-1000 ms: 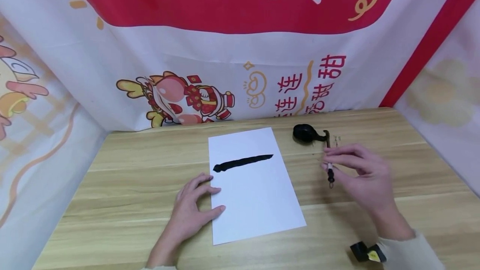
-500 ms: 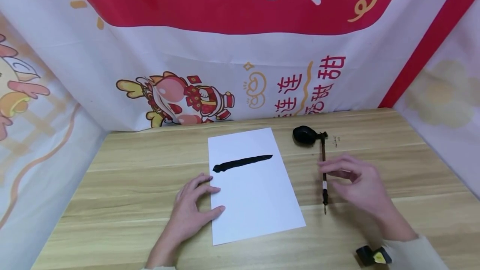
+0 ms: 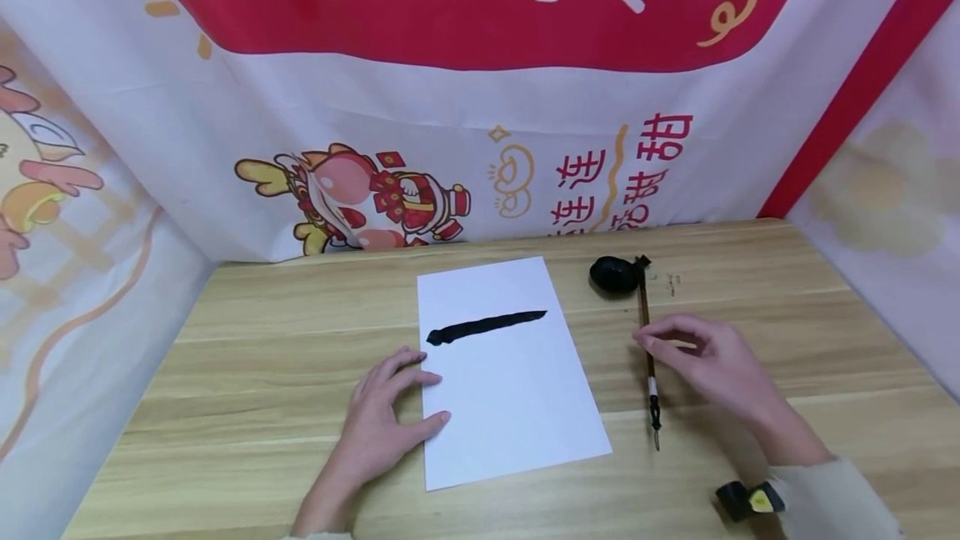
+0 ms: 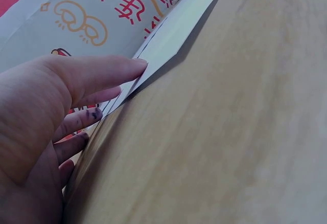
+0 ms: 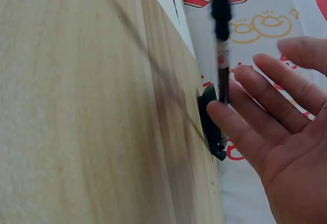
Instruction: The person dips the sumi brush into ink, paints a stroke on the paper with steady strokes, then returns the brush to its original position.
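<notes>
A white sheet of paper (image 3: 517, 390) with one black brush stroke (image 3: 486, 325) lies on the wooden table (image 3: 262, 357). My left hand (image 3: 411, 401) rests flat on the sheet's left edge with straight fingers; the left wrist view shows the fingertips (image 4: 134, 66) against the paper (image 4: 179, 24). A dark calligraphy brush (image 3: 648, 348) lies on the table right of the sheet, its far end propped on a black ink dish (image 3: 612, 273). My right hand (image 3: 660, 342) is beside the shaft, palm open, one fingertip (image 5: 214, 110) touching the brush (image 5: 221, 35) near the dish (image 5: 208, 119).
Printed red-and-white banners (image 3: 480, 107) wall the table at the back and on both sides. A black and yellow device (image 3: 750, 500) sits at my right wrist. Bare wood shows left of the sheet and along the front edge.
My right hand, which pinched the brush above the table, has laid it down with its far end on the ink dish and opened its fingers. The left hand has not moved.
</notes>
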`<action>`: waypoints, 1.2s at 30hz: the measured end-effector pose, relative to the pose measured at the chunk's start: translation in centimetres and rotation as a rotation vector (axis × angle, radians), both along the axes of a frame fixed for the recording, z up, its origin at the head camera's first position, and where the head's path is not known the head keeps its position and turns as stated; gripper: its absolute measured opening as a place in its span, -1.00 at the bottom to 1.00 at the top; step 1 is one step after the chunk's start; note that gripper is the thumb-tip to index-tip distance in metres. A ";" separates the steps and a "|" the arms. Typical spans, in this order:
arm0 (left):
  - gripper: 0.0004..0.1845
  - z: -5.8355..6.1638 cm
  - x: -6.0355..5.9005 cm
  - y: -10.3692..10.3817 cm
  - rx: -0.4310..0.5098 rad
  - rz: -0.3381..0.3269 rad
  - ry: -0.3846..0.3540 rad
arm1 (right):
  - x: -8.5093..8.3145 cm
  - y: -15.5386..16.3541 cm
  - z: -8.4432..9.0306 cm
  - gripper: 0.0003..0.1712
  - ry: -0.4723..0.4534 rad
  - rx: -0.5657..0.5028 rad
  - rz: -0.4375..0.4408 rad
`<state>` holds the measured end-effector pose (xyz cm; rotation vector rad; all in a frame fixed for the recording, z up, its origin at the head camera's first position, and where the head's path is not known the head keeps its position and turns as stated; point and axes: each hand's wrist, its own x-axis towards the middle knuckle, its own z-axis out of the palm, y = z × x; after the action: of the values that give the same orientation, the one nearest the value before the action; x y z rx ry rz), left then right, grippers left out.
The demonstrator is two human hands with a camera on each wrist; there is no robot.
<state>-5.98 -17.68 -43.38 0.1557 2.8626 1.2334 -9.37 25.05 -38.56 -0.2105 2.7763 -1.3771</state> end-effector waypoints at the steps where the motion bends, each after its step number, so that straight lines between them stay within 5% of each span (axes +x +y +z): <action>1: -0.57 0.0 0.0 0.0 0.000 -0.001 0.002 | 0.0 0.0 0.0 -0.70 -0.010 0.015 -0.001; 18: -0.59 -0.1 -0.1 0.3 0.009 0.000 0.005 | -0.3 0.6 -0.7 -0.63 -0.039 0.116 -0.020; 25: -0.65 -0.1 -0.2 0.6 0.026 -0.019 0.043 | -0.1 1.0 0.5 -0.64 0.029 0.156 -0.048; 29: -0.68 0.0 -0.1 0.5 0.056 -0.036 0.099 | -0.1 0.4 1.4 -0.68 0.148 0.188 -0.026; 32: -0.65 0.2 -0.2 0.2 0.080 -0.040 0.093 | -0.1 -0.7 2.1 -0.53 0.242 0.238 -0.010; 36: -0.59 1.4 -0.6 -0.7 0.069 -0.033 0.057 | -0.3 -2.6 3.7 -0.06 0.249 0.344 0.011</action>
<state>-6.56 -18.38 -41.96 0.2419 2.8545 1.3439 -9.67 22.49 -34.82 -0.4063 3.1480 -0.9020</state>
